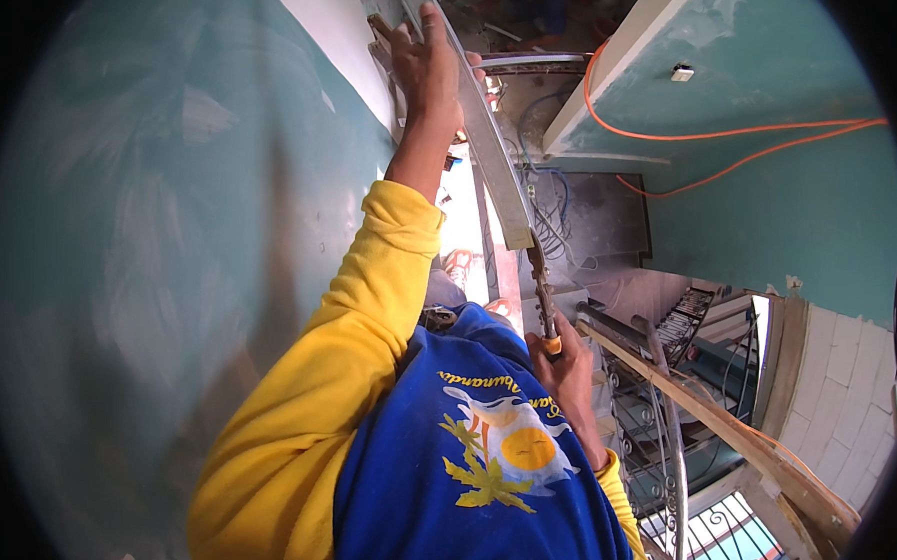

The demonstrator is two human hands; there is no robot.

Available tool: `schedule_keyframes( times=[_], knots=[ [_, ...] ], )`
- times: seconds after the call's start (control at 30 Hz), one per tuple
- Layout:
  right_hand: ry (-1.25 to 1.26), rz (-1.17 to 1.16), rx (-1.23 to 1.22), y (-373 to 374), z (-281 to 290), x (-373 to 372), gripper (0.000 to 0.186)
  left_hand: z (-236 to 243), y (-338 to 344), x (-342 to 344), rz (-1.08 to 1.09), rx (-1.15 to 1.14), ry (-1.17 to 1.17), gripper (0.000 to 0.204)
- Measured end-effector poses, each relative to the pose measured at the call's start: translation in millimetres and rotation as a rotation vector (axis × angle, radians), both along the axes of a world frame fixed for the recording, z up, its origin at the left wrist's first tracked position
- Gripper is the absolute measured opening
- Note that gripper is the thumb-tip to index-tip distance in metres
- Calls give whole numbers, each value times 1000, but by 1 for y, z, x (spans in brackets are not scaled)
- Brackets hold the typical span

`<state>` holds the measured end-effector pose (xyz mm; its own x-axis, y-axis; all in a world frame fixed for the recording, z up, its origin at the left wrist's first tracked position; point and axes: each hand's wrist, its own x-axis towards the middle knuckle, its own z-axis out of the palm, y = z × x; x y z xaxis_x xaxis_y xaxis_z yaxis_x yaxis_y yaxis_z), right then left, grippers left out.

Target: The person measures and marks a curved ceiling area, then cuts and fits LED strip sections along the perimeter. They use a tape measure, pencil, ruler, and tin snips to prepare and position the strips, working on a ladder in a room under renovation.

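A long grey metal channel slants from the top of the view down toward the middle. My left hand is raised and closed around its upper part, with fingertips showing past its far edge. Lower and to the right, my right hand grips a worn metal tool with an orange handle. The tool's dark, notched shaft reaches up to the lower end of the channel and seems to touch it. I cannot make out the tool's exact kind.
A teal wall stands close on my left. Orange cable hangs across the right wall. Loose cords lie on the floor ahead. To the right are a wooden plank, a metal railing and stairs below.
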<state>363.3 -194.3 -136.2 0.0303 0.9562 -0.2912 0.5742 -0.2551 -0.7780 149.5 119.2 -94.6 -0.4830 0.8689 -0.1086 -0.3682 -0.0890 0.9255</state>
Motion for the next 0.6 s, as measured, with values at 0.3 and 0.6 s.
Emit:
schedule_keyframes(
  times=[0.3,0.6],
  knots=[
    [448,52,-315,-7,16,20,30,-37,16,-5,-96,36,-137,37],
    [416,51,-344,-4,24,19,31,-41,24,-2,-178,131,-258,44]
  ],
)
